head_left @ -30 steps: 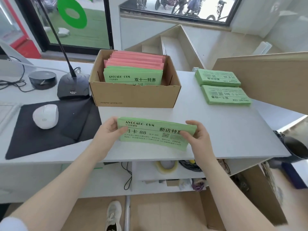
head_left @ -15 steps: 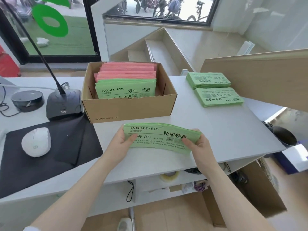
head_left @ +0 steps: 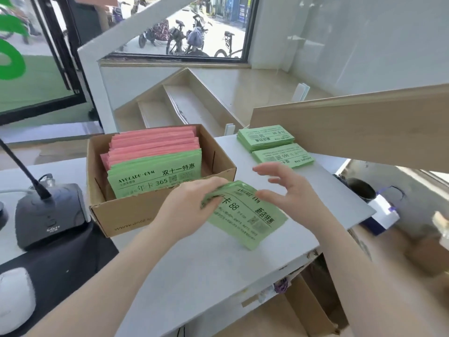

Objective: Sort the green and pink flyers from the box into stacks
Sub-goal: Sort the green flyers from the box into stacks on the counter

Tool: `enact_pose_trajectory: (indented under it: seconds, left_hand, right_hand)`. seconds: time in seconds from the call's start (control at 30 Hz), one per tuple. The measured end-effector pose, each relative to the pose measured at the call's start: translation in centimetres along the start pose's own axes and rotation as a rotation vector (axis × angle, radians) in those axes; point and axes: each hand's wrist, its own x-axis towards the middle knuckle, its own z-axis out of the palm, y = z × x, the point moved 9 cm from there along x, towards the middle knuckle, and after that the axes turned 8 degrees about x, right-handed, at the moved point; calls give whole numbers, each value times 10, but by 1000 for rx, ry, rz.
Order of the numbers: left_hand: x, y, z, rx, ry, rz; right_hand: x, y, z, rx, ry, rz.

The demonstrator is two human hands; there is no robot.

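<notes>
Half a second ago I had both hands on the ends of the green bundle (head_left: 245,215). Now only my left hand (head_left: 192,210) grips it, fingers curled round its near-left corner, and the bundle has swung slantwise above the table (head_left: 279,239), just in front of the box (head_left: 136,215). My right hand (head_left: 289,190) has let go and hovers over the bundle's far end, fingers spread and holding nothing.

The box keeps green flyers (head_left: 158,176) in front and pink flyers (head_left: 153,144) behind. Two green stacks (head_left: 274,147) lie at the table's far right.

My left fingers cover the bundle's corner; its small print is too blurred to read. The mouse (head_left: 14,297) is cut off at the left edge.
</notes>
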Motion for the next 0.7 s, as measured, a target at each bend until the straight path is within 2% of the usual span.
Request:
enact_pose_trajectory:
  seconds: [0.17,0.27,0.37,0.47,0.53,0.63,0.7]
  left_hand:
    - [34,15,16,4,-58,-18]
    - [49,23,24,-105,-45,-54]
    - [66,17,40,-252,-26,-173]
    - [73,-5,79,-600,-80,-401]
    - [70,-18,122,-739,-232,-504]
    - [67,-32,171,-631,-430,-556]
    - [72,-44,195,-662,-420,-653]
  right_hand:
    - [15,-35,-3,-275,-73,-110]
    - [24,-25,-10,-566,-98,-95]
    - [36,-5,-27,-643,-101,-53]
    - [49,32,-57,-438,-47,14]
    - [56,67,-86,-231,43,108]
    - [66,120,-125,126,149,218]
    - [78,158,-149,239,198,285]
